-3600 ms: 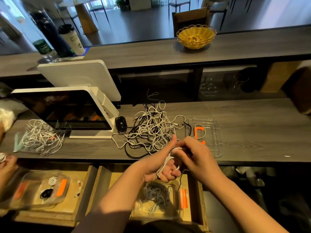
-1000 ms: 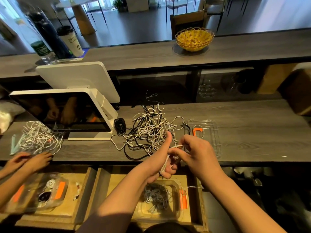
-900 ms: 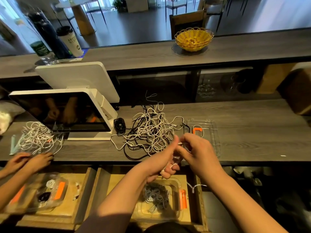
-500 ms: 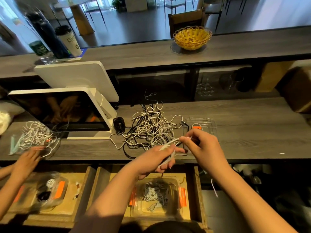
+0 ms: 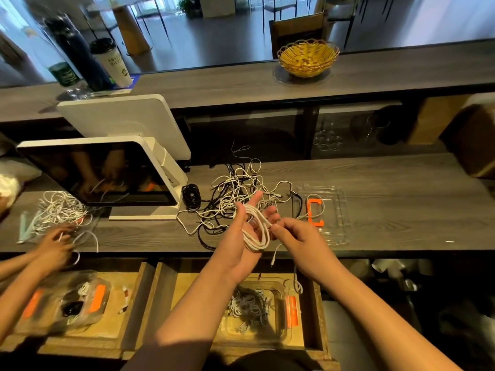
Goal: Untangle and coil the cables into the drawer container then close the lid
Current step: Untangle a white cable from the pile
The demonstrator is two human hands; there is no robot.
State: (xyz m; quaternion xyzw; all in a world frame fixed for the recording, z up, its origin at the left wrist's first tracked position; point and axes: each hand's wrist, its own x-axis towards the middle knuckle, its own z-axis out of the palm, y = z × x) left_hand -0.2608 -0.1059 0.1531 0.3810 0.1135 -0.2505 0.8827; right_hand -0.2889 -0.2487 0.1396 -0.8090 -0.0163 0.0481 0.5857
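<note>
A white cable coil (image 5: 257,229) is looped in several turns around my left hand (image 5: 235,247), whose fingers point straight up over the counter edge. My right hand (image 5: 301,243) pinches the coil's loose strand beside it; the plug end dangles below. Behind lies the tangled pile of white and black cables (image 5: 235,192). The clear container (image 5: 280,337) with orange latches sits in the open wooden drawer (image 5: 318,314) below my hands and holds coiled cables (image 5: 249,306). Its clear lid (image 5: 338,210) lies on the counter at the right with an orange clip (image 5: 314,213).
A white point-of-sale screen (image 5: 101,175) stands left of the pile. Another person's hands (image 5: 56,243) work on a second cable heap (image 5: 57,210) above a second container (image 5: 67,303). A yellow basket (image 5: 308,58) and cups (image 5: 112,62) stand on the upper ledge.
My left hand has straightened its fingers, with the coil now looped openly around them. My right hand has come in close to the coil. The other person's hands shifted at the left heap.
</note>
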